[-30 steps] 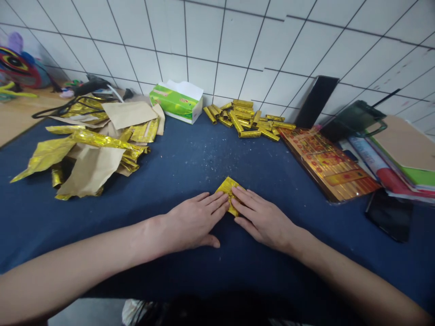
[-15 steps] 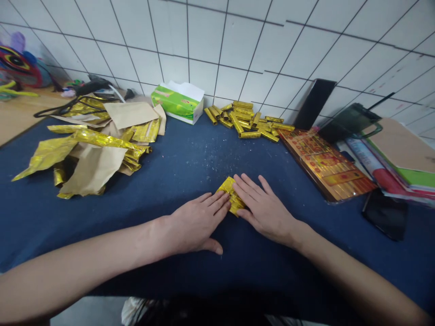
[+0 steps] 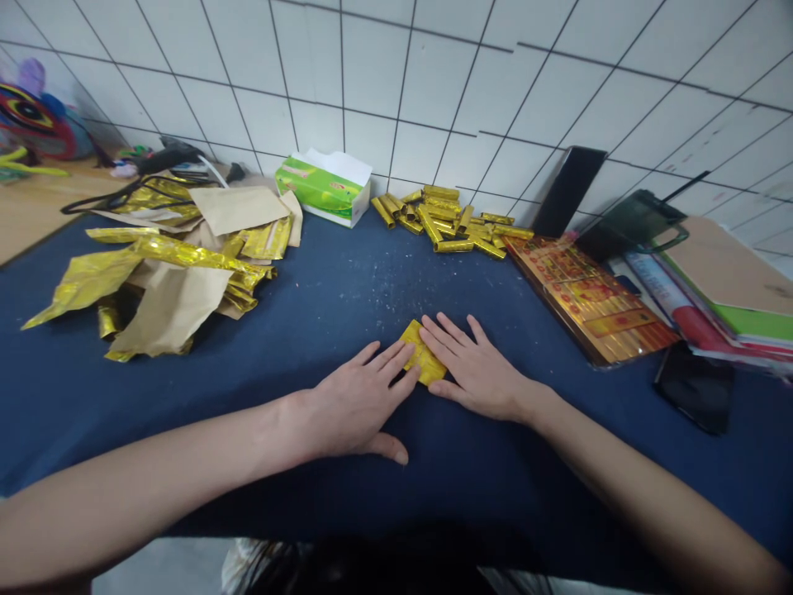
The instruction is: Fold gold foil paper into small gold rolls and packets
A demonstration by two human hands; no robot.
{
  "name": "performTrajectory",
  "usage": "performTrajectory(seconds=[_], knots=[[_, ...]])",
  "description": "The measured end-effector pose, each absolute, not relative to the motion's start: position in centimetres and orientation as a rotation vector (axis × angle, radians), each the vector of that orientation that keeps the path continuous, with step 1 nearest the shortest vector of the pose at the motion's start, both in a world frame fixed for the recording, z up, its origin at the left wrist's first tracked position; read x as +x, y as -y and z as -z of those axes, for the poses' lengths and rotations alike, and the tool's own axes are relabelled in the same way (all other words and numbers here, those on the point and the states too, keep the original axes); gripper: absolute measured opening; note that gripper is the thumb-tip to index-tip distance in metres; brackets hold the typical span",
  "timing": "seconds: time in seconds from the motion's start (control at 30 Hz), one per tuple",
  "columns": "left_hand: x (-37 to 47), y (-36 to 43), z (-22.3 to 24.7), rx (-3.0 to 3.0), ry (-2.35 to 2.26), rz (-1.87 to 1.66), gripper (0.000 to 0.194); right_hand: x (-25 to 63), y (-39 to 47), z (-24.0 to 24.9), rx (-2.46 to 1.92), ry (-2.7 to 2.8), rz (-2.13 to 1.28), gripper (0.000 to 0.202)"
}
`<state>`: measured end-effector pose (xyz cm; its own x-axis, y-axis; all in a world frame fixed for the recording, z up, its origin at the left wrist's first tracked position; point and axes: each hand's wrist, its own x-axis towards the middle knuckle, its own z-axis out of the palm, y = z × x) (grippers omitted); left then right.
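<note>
Nearest, two forearms reach in from either side, palms down. Left hand point(image 3: 365, 401) flat, fingers extended and slightly parted, tips resting on the foil point(image 3: 426, 364); its thumb sticks out on the near side. Right hand point(image 3: 477, 372) also flat, fingers fanned, covering the foil's right edge. Foil lies between the two on the blue bench point(image 3: 334, 306), gold face up, set cornerwise, one corner pointing away.

To the right, a black slab point(image 3: 695, 392) lies by the near end of a red-and-gold pack point(image 3: 595, 306) (too dark to name surely). Left side: a loose heap of scraps point(image 3: 170, 310), gold foil and brown paper mixed, some curled. Pale specks point(image 3: 396, 289) are sprinkled just beyond the foil.

Farther back, short gold rolls point(image 3: 453, 246) piled near the wall, close to the pack's far end. Left of them, a green tissue box point(image 3: 319, 194). Right of them, a black block point(image 3: 568, 192) leaning, then a dark green mug point(image 3: 641, 219) beside stacked folders point(image 3: 737, 281). White tiled wall point(image 3: 372, 66) behind all.
</note>
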<state>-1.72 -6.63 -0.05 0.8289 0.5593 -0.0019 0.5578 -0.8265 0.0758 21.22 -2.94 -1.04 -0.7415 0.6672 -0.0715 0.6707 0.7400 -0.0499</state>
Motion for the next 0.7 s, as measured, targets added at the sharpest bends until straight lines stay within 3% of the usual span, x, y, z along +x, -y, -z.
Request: performTrajectory(seconds=[0.3, 0.4, 0.7], knots=[[-1.2, 7.4, 0.4, 2.957, -0.985, -0.044, 0.1, 21.8, 1.2, 0.5, 1.133, -2.904, 0.332, 0.078], [-1.2, 7.4, 0.6, 2.96, -0.993, -0.038, 0.1, 21.9, 1.2, -0.8, 1.342, -2.938, 0.491, 0.066], [-1.1, 7.5, 0.5, 2.961, -0.991, -0.048, 0.1, 19.7, 4.1, -0.9, 1.335, -2.886, 0.016, 0.058]])
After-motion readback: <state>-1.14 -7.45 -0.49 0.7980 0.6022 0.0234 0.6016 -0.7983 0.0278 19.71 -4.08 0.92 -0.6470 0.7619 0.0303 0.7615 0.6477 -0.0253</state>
